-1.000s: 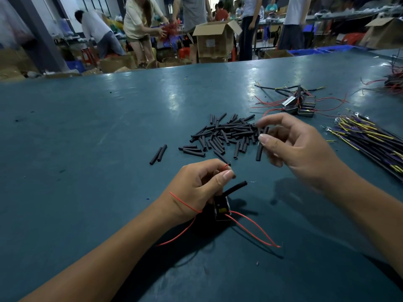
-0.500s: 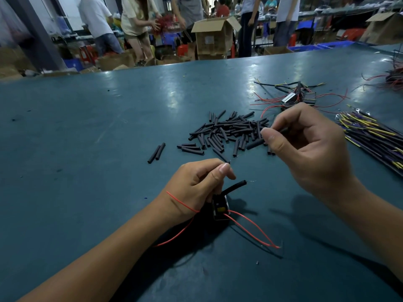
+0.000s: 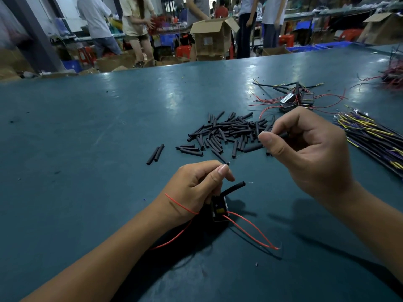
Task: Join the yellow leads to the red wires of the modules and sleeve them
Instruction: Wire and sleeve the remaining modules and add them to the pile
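Teal table [image 3: 109, 149]: no legible writing.

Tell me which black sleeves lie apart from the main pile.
The two sleeves lying side by side left of the pile, on bare table; the rest are heaped together.

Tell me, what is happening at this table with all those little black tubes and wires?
A person is wiring up small electrical modules by hand. The left hand holds one module against the table and pinches a wire end, while red wires trail from the module. The right hand pinches a black sleeve just above the sleeve pile. More modules and a bundle of yellow leads lie to the right. The sleeve is not on a wire yet.
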Demonstrator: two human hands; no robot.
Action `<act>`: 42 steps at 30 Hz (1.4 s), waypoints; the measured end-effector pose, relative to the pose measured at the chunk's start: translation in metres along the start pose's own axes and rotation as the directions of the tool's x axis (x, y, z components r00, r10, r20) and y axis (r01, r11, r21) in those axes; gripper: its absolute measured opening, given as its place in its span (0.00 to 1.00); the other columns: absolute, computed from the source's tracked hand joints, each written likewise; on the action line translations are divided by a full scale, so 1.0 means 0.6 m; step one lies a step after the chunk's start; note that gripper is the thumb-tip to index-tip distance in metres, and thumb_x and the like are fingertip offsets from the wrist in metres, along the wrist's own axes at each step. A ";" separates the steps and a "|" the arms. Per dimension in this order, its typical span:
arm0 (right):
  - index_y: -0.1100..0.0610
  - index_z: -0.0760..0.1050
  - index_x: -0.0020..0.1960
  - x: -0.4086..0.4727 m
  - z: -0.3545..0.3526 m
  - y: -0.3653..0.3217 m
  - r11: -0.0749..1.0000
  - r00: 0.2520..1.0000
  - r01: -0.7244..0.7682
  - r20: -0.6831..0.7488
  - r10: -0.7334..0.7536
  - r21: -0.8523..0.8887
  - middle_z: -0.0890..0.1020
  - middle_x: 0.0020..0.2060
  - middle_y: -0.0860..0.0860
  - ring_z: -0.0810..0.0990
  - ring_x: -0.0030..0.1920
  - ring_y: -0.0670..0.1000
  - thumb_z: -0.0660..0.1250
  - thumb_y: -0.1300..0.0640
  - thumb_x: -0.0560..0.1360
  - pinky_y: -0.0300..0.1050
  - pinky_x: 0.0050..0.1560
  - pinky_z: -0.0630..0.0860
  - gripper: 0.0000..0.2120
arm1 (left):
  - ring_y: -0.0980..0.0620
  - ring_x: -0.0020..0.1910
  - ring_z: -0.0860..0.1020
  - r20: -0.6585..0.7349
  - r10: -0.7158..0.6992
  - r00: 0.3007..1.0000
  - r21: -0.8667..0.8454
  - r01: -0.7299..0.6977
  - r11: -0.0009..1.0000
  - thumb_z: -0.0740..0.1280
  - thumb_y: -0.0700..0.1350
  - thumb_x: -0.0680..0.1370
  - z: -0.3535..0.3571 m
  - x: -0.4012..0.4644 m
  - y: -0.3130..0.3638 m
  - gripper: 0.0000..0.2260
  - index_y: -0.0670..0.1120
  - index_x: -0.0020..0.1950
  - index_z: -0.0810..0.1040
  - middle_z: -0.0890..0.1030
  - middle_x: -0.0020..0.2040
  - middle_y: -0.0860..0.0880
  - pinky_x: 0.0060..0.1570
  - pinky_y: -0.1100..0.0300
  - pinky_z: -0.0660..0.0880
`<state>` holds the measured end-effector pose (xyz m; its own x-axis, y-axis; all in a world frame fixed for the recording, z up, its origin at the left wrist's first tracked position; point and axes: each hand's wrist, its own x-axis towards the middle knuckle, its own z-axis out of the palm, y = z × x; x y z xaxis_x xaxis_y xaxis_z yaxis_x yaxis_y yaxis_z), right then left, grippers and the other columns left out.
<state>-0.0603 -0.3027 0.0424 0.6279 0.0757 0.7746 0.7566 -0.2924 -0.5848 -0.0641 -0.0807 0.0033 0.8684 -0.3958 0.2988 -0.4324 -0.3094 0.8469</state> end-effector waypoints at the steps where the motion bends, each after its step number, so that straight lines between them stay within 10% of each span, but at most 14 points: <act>1: 0.55 0.74 0.40 0.000 0.000 0.000 1.000 1.000 -0.004 0.000 0.004 -0.003 0.75 0.30 0.50 0.71 0.28 0.50 0.71 0.50 0.76 0.35 0.31 0.67 0.11 | 0.56 0.27 0.74 0.001 -0.001 1.000 -0.003 0.001 1.000 0.59 0.60 0.81 0.000 0.000 0.000 0.17 0.51 0.47 0.82 0.77 0.33 0.47 0.31 0.65 0.70; 9: 0.55 0.75 0.40 -0.006 0.007 0.008 0.998 0.998 0.004 0.060 -0.001 -0.058 0.76 0.29 0.51 0.73 0.28 0.55 0.71 0.47 0.75 0.51 0.30 0.70 0.13 | 0.58 0.26 0.73 -0.004 0.013 1.000 0.006 -0.013 1.000 0.59 0.60 0.81 0.001 0.000 -0.003 0.16 0.53 0.47 0.82 0.77 0.33 0.47 0.31 0.66 0.70; 22: 0.57 0.75 0.41 -0.011 0.015 0.010 0.998 0.993 -0.012 0.116 0.019 -0.057 0.76 0.29 0.52 0.71 0.28 0.51 0.71 0.48 0.75 0.42 0.29 0.69 0.13 | 0.56 0.26 0.74 0.000 0.022 1.000 -0.001 -0.022 1.000 0.61 0.59 0.81 0.000 -0.003 0.000 0.14 0.52 0.47 0.81 0.77 0.33 0.48 0.31 0.65 0.71; 34: 0.61 0.80 0.48 -0.016 0.032 0.012 0.816 0.867 -0.456 0.387 0.315 0.356 0.80 0.31 0.49 0.76 0.31 0.45 0.71 0.58 0.71 0.36 0.33 0.73 0.08 | 0.63 0.30 0.76 0.003 0.018 1.000 0.021 -0.018 1.000 0.68 0.48 0.78 -0.004 -0.006 -0.004 0.05 0.52 0.48 0.84 0.81 0.34 0.57 0.34 0.69 0.72; 42: 0.53 0.82 0.43 -0.016 0.031 0.010 0.936 0.915 -0.326 0.295 0.277 0.130 0.82 0.36 0.57 0.77 0.38 0.62 0.73 0.51 0.71 0.57 0.40 0.74 0.06 | 0.45 0.35 0.81 0.010 -0.009 1.000 -0.012 0.009 1.000 0.73 0.46 0.75 -0.008 -0.005 -0.003 0.07 0.52 0.53 0.83 0.84 0.42 0.48 0.39 0.48 0.79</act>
<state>-0.0585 -0.2871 0.0271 0.8376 0.2693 0.4753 0.5278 -0.1742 -0.8313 -0.0650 -0.0745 0.0032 0.8697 -0.4015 0.2870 -0.4218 -0.3028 0.8546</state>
